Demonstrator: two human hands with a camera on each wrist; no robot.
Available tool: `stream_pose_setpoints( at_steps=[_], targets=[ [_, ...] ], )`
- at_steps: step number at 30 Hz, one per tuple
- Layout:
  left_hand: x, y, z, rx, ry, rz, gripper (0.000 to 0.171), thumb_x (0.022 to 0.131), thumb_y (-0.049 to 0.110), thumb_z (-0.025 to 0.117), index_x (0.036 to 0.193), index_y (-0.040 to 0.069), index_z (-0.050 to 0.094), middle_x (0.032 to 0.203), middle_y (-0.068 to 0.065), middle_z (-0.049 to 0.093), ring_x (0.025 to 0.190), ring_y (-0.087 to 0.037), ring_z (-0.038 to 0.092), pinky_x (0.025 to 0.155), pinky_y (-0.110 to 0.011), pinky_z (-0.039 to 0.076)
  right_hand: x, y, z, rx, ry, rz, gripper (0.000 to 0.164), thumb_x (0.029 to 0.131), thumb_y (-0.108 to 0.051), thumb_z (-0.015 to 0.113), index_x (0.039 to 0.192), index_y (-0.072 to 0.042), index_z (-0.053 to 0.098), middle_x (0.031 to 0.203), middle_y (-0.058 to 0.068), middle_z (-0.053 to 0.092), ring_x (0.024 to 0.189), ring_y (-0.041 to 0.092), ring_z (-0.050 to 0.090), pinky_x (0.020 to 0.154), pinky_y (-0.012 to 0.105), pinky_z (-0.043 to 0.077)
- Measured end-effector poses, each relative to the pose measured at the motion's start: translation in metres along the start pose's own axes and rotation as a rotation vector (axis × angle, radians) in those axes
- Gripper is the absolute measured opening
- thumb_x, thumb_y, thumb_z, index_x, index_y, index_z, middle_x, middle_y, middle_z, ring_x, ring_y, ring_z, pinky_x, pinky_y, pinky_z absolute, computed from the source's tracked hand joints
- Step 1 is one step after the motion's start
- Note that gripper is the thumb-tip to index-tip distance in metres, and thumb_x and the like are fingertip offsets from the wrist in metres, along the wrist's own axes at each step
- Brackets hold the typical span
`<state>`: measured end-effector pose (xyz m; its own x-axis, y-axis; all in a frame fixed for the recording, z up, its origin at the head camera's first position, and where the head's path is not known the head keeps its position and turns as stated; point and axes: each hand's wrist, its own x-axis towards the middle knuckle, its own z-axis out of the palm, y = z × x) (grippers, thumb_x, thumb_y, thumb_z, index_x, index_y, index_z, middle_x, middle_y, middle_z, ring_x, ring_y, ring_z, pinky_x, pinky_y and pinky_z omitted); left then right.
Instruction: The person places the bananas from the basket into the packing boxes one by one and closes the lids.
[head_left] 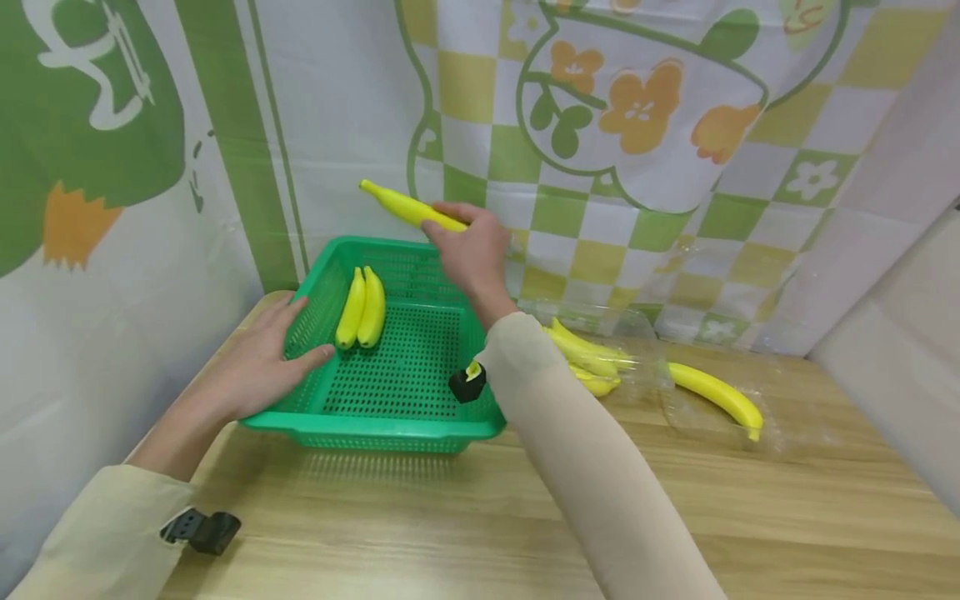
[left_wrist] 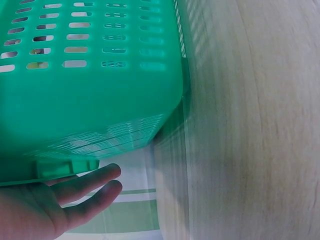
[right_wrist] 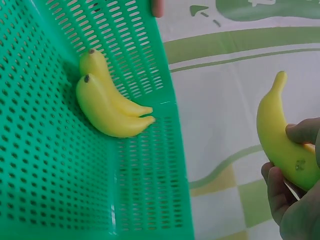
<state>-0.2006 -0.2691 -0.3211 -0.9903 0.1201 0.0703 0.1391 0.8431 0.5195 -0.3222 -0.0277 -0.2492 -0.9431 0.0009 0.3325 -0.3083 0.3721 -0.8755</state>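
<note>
A yellow banana (head_left: pixel 408 208) is in my right hand (head_left: pixel 476 250), which grips it near one end, raised above the back right of the green basket (head_left: pixel 405 429). In the right wrist view, the thumb lies on one side of the banana (right_wrist: pixel 280 130) and the fingers on the other. My left hand (head_left: pixel 258 358) rests at the basket's left rim, thumb over the inner side. Its fingers extend loosely outside the basket in the left wrist view. Two bananas (head_left: pixel 362 308) lie side by side inside the basket, against its left wall.
Right of the basket, several bananas (head_left: pixel 588 354) lie in clear plastic packaging (head_left: pixel 637 342), partly behind my right forearm. Another banana (head_left: pixel 716 396) lies farther right on more clear plastic. The wooden table (head_left: pixel 337 525) meets a patterned cloth (head_left: pixel 600 192) at the back.
</note>
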Motion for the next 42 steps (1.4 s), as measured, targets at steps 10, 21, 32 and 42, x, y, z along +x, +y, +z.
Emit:
stream_pose_setpoints(
  at_steps=[10, 21, 32, 42],
  targets=[
    [0.000, 0.000, 0.000, 0.003, -0.002, -0.002, 0.093, 0.109, 0.047, 0.053, 0.168, -0.004, 0.005, 0.174, -0.035, 0.004, 0.157, -0.062, 0.016, 0.119, -0.081, 0.024, -0.010, 0.002, -0.034, -0.039, 0.013, -0.051, 0.034, 0.095, -0.026, 0.081, 0.128, -0.019, 0.079, 0.130, 0.003, 0.077, 0.088, 0.014, 0.066, 0.062, 0.023, 0.050],
    [-0.002, 0.001, -0.001, 0.002, -0.005, -0.010, 0.092, 0.109, 0.046, 0.054, 0.168, -0.005, 0.005, 0.174, -0.035, 0.004, 0.157, -0.061, 0.014, 0.120, -0.080, 0.022, -0.015, 0.013, -0.065, -0.052, 0.019, -0.079, 0.033, 0.093, -0.027, 0.083, 0.125, -0.021, 0.081, 0.127, 0.003, 0.079, 0.098, 0.015, 0.071, 0.073, 0.026, 0.058],
    [-0.001, 0.001, 0.000, 0.002, -0.005, -0.004, 0.093, 0.109, 0.047, 0.054, 0.168, -0.005, 0.005, 0.174, -0.035, 0.004, 0.157, -0.061, 0.014, 0.120, -0.081, 0.023, -0.029, 0.038, -0.107, -0.022, 0.048, -0.061, 0.033, 0.094, -0.029, 0.083, 0.125, -0.022, 0.081, 0.131, 0.001, 0.077, 0.106, 0.017, 0.069, 0.079, 0.025, 0.056],
    [-0.001, 0.001, -0.001, 0.023, -0.001, -0.010, 0.093, 0.108, 0.048, 0.054, 0.168, -0.005, 0.007, 0.174, -0.036, 0.006, 0.157, -0.061, 0.015, 0.120, -0.080, 0.023, -0.042, 0.061, -0.132, 0.038, 0.105, -0.049, 0.036, 0.093, -0.029, 0.084, 0.127, -0.017, 0.080, 0.134, 0.003, 0.076, 0.103, 0.011, 0.070, 0.078, 0.017, 0.057]
  ],
)
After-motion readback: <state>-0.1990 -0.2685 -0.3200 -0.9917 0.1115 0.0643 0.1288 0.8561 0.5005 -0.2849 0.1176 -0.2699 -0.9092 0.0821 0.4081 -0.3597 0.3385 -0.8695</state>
